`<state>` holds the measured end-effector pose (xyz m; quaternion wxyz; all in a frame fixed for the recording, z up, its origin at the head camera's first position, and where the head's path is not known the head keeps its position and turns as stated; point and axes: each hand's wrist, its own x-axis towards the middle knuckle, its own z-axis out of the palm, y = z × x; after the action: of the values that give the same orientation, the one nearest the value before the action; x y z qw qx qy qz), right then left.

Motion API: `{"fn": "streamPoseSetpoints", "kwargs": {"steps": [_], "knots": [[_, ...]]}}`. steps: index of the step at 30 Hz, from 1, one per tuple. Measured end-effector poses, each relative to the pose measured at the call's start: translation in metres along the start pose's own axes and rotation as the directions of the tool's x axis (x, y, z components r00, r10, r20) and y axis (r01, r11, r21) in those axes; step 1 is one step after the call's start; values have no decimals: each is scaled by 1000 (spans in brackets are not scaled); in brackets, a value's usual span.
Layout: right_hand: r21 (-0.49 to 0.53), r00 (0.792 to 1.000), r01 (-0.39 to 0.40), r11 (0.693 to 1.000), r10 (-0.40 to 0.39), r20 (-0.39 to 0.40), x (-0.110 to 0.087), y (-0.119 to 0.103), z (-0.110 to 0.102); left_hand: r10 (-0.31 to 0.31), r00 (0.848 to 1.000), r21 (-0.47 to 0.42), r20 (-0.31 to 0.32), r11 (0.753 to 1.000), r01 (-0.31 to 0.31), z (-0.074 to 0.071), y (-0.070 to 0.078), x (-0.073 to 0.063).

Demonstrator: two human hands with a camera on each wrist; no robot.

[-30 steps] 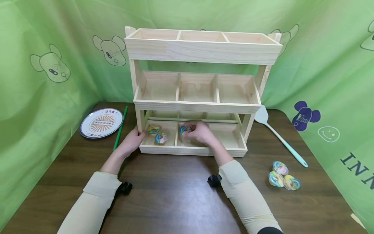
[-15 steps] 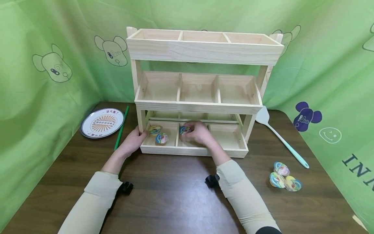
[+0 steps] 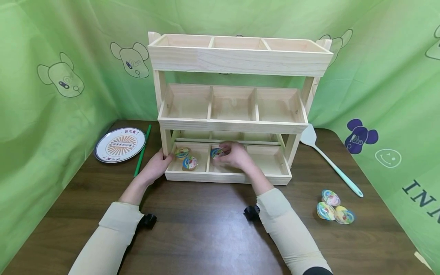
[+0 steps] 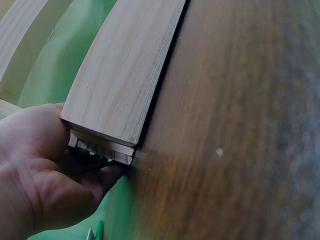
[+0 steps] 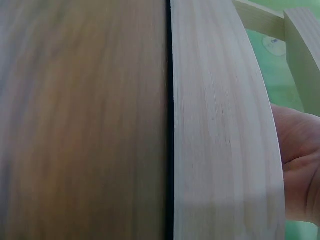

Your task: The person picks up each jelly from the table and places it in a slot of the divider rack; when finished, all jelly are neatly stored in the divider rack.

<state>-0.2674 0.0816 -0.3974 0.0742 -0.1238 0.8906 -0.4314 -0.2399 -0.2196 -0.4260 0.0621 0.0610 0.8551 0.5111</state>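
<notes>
A three-tier wooden shelf with divided trays stands on the table. My left hand grips it at the left end of the bottom tray, thumb at the front corner; in the left wrist view the hand wraps that end, some fingers hidden behind the wood. Inside the bottom middle compartment, my right hand pinches a small jelly cup with a colourful lid. Two more jelly cups, one behind the other, sit in the bottom left compartment. The tray's front board hides my right fingertips in the right wrist view.
Three jelly cups lie grouped on the table at right. A pale-blue spatula leans out from the shelf's right side. At left are a patterned plate and a green stick. Green curtain encloses the back and sides.
</notes>
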Motion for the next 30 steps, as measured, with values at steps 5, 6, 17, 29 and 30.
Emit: {"fn": "streamPoseSetpoints", "kwargs": {"steps": [5,6,17,29,30], "knots": [[2,1000,-1,1000,1,-10,-8,1,-12,3,1000,5,-7,1000,-3,1,0,-1],[7,1000,8,1000,-8,-12,-11,2,-15,4,1000,7,-8,1000,-4,1,0,-1],[139,982,181,974,-186,24,-35,7,-43,-6,1000,-7,-6,1000,6,1,0,1],[55,979,206,977,-205,-10,-76,20,-73,-16,1000,-6,8,1000,16,-1,0,0],[50,979,202,978,-202,-14,-80,23,-76,-15,1000,-4,9,1000,15,-1,-1,0]]}}
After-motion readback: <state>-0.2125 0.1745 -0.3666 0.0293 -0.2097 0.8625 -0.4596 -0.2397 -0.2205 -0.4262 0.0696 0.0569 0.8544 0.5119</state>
